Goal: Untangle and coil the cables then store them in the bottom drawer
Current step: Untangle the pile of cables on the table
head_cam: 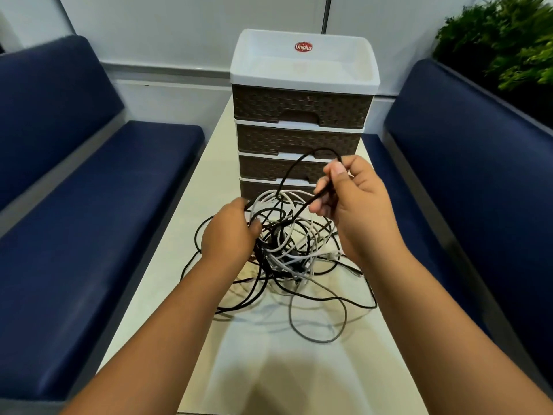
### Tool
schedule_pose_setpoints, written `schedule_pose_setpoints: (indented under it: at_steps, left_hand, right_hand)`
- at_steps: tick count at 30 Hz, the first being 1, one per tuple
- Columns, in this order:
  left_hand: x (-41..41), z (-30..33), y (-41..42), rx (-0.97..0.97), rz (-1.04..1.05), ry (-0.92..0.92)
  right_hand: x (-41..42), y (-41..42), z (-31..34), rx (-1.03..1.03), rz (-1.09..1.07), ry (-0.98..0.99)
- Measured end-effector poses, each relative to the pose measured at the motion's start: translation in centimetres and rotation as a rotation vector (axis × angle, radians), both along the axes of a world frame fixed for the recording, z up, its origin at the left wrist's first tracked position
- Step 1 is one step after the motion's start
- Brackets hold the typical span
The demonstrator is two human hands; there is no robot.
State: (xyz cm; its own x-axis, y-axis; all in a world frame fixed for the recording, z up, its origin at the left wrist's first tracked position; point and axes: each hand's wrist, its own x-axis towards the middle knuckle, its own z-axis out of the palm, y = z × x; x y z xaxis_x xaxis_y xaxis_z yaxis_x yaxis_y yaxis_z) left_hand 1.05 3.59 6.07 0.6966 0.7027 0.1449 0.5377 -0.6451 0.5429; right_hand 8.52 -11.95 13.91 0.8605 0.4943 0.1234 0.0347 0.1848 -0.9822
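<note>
Two dark blue benches [89, 181] flank a narrow white table [299, 369], and green foliage [505, 40] shows behind the bench on the right. On the table's far end stands the drawer unit [302, 115], the landmark here: a white frame with four brown woven-look drawers, all pushed in, so their contents cannot be seen, and a shallow white top tray [302, 64] with a red label and nothing else visible in it. The bottom drawer [260, 190] is partly hidden by cables. Directly in front of the unit, on the table, lies the tangle of cables [287, 253], black, white and grey strands looped over one another. The left hand [230, 235], in front of the unit and slightly left, curls its fingers into the heap, gripping strands. The right hand [356, 199], raised before the lower drawers, pinches a black cable [294, 169] between thumb and fingers, a loop arching up across the drawer fronts.
</note>
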Motion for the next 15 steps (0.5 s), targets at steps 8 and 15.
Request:
schedule_pose_setpoints:
  at_steps: [8, 15]
  left_hand:
    - [-1.7, 1.0, -4.1, -0.789, -0.269, -0.521]
    - [-1.5, -0.2, -2.8, -0.362, -0.303, -0.33]
  right_hand:
    - [0.0, 1.8, 1.4, -0.242, 0.124, -0.03]
    - [-0.6, 2.0, 1.5, -0.187, 0.019, -0.051]
